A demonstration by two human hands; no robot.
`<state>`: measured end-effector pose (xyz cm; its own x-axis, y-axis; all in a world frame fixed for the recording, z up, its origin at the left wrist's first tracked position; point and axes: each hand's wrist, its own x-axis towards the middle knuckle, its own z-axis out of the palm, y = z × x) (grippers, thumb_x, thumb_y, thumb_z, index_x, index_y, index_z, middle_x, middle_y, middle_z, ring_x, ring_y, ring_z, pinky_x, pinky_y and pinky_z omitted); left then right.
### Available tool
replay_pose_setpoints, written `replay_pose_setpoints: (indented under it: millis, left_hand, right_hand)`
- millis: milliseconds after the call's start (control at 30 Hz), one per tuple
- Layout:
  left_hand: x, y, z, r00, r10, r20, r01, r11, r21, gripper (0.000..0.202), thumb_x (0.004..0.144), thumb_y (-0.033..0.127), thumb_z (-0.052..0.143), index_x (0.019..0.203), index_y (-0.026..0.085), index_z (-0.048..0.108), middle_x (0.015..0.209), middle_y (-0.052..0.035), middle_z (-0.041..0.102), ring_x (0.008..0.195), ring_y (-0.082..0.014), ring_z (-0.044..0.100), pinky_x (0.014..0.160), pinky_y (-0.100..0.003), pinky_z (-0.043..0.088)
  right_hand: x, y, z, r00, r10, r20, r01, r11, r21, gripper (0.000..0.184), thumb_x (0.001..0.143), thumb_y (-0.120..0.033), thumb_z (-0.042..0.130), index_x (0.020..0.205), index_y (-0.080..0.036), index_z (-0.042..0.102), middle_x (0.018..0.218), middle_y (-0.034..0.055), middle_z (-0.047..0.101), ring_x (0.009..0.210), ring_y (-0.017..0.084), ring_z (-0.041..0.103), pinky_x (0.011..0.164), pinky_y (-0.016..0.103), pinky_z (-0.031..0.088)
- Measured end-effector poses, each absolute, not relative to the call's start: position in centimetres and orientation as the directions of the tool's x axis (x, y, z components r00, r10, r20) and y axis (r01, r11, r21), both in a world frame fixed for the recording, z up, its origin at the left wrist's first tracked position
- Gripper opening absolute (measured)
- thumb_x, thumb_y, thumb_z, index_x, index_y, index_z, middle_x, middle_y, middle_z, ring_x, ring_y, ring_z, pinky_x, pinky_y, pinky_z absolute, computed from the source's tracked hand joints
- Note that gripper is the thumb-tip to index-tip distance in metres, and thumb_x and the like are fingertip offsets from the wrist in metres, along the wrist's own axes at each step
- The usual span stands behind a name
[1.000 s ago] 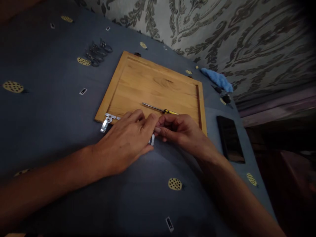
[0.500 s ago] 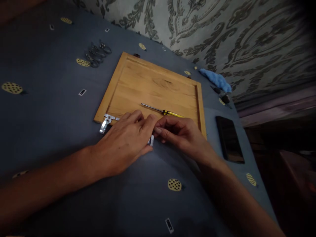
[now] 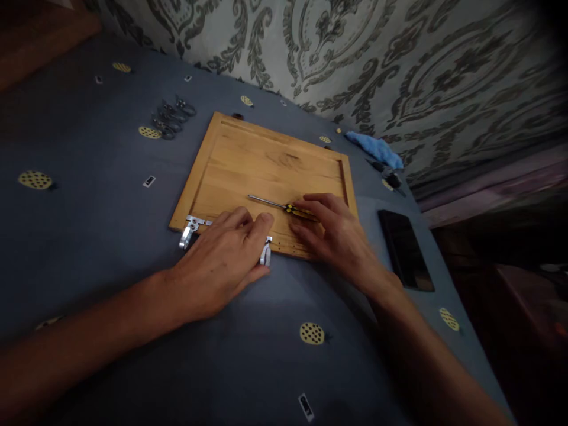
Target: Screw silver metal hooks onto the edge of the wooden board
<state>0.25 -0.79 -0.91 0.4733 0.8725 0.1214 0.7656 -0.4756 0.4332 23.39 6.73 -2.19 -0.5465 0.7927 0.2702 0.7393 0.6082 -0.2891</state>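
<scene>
A framed wooden board (image 3: 261, 163) lies on the blue patterned cloth. Along its near edge sit shiny metal hooks, one (image 3: 188, 232) at the left corner and another (image 3: 265, 253) beside my left thumb. My left hand (image 3: 222, 260) is closed over the near edge, its thumb and fingers around the right metal hook; its fingertips are partly hidden. A screwdriver (image 3: 270, 202) with a yellow and black handle rests on the board. Around that handle my right hand (image 3: 335, 234) is open, fingers above it and thumb apart below.
Several dark metal clamps (image 3: 171, 118) lie at the back left. To the right are a black phone (image 3: 406, 249), a blue cloth (image 3: 375, 148) and a small dark tool (image 3: 390, 176). A patterned wall (image 3: 319, 53) rises behind the table.
My right hand has left the right metal hook and moved right and up to the screwdriver handle, its fingers spreading. My left hand stays over the board's near edge. The view has shifted slightly.
</scene>
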Motion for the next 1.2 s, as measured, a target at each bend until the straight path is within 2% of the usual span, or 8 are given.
replay_pose_setpoints:
  millis: [167, 300, 400, 467, 533, 633, 800, 1200]
  left_hand:
    - [0.2, -0.9, -0.8, 0.465, 0.879, 0.103, 0.766, -0.458, 0.452, 0.044, 0.086, 0.023, 0.074, 0.121, 0.016, 0.047, 0.111, -0.0118, 0.066, 0.109, -0.0287, 0.061, 0.092, -0.045, 0.053]
    - [0.1, -0.9, -0.9, 0.470, 0.874, 0.121, 0.751, -0.468, 0.466, 0.046, 0.087, 0.022, 0.074, 0.123, 0.016, 0.046, 0.112, -0.0118, 0.064, 0.109, -0.0285, 0.061, 0.092, -0.045, 0.053]
    - [0.1, -0.8, -0.9, 0.479, 0.870, 0.121, 0.748, -0.476, 0.463, 0.047, 0.087, 0.020, 0.073, 0.124, 0.014, 0.045, 0.111, -0.0129, 0.064, 0.109, -0.0288, 0.061, 0.092, -0.044, 0.053]
    - [0.1, -0.9, -0.9, 0.476, 0.871, 0.121, 0.752, -0.475, 0.458, 0.044, 0.087, 0.021, 0.073, 0.123, 0.015, 0.046, 0.111, -0.0126, 0.064, 0.107, -0.0286, 0.061, 0.091, -0.044, 0.053]
    - [0.1, -0.9, -1.0, 0.470, 0.872, 0.133, 0.753, -0.475, 0.454, 0.042, 0.087, 0.022, 0.073, 0.120, 0.016, 0.047, 0.110, -0.0115, 0.064, 0.106, -0.0280, 0.062, 0.090, -0.044, 0.054]
    - [0.1, -1.0, -1.1, 0.466, 0.873, 0.146, 0.755, -0.478, 0.449, 0.043, 0.087, 0.023, 0.074, 0.120, 0.017, 0.047, 0.109, -0.0106, 0.064, 0.105, -0.0275, 0.062, 0.090, -0.043, 0.054]
    - [0.0, -1.0, -1.3, 0.463, 0.872, 0.162, 0.746, -0.481, 0.460, 0.045, 0.086, 0.022, 0.074, 0.122, 0.018, 0.046, 0.110, -0.0098, 0.065, 0.106, -0.0269, 0.061, 0.090, -0.042, 0.053]
    - [-0.1, -1.0, -1.2, 0.473, 0.868, 0.150, 0.747, -0.485, 0.454, 0.044, 0.087, 0.023, 0.073, 0.122, 0.017, 0.047, 0.111, -0.0121, 0.064, 0.108, -0.0283, 0.060, 0.090, -0.043, 0.052]
  right_hand:
    - [24.7, 6.9, -1.9, -0.542, 0.820, 0.182, 0.754, 0.571, -0.325, 0.023, 0.095, -0.026, 0.057, 0.110, -0.018, 0.072, 0.100, 0.0136, 0.073, 0.092, 0.028, 0.069, 0.083, 0.045, 0.054]
    - [25.1, 6.2, -1.1, -0.403, 0.886, 0.229, 0.628, 0.450, -0.635, 0.021, 0.088, -0.031, 0.070, 0.106, -0.021, 0.074, 0.098, 0.0073, 0.075, 0.087, 0.021, 0.070, 0.075, 0.036, 0.056]
    - [24.5, 5.5, 0.0, -0.153, 0.940, 0.306, 0.415, 0.343, -0.843, 0.023, 0.075, -0.029, 0.083, 0.095, -0.022, 0.074, 0.094, 0.0024, 0.074, 0.068, 0.014, 0.066, 0.059, 0.028, 0.054]
    - [23.8, 5.1, 1.0, 0.028, 0.926, 0.375, 0.226, 0.360, -0.905, 0.032, 0.060, -0.025, 0.093, 0.083, -0.021, 0.071, 0.086, -0.0003, 0.073, 0.056, 0.010, 0.060, 0.048, 0.024, 0.050]
    - [23.0, 4.7, 1.9, 0.142, 0.901, 0.409, 0.099, 0.398, -0.912, 0.037, 0.052, -0.024, 0.098, 0.074, -0.019, 0.069, 0.075, -0.0005, 0.070, 0.050, 0.008, 0.056, 0.043, 0.023, 0.046]
    - [22.1, 4.0, 2.7, 0.168, 0.870, 0.464, 0.103, 0.452, -0.886, 0.029, 0.063, -0.030, 0.093, 0.076, -0.017, 0.071, 0.063, -0.0024, 0.064, 0.044, 0.008, 0.051, 0.040, 0.023, 0.042]
    - [21.0, 2.5, 2.3, 0.090, 0.826, 0.557, 0.185, 0.535, -0.824, 0.015, 0.086, -0.030, 0.077, 0.087, -0.019, 0.067, 0.074, -0.0019, 0.064, 0.050, 0.009, 0.058, 0.045, 0.025, 0.045]
    - [20.2, 2.3, 1.6, 0.037, 0.852, 0.523, 0.225, 0.503, -0.835, 0.015, 0.090, -0.030, 0.072, 0.088, -0.022, 0.060, 0.070, -0.0046, 0.061, 0.051, 0.010, 0.058, 0.048, 0.025, 0.046]
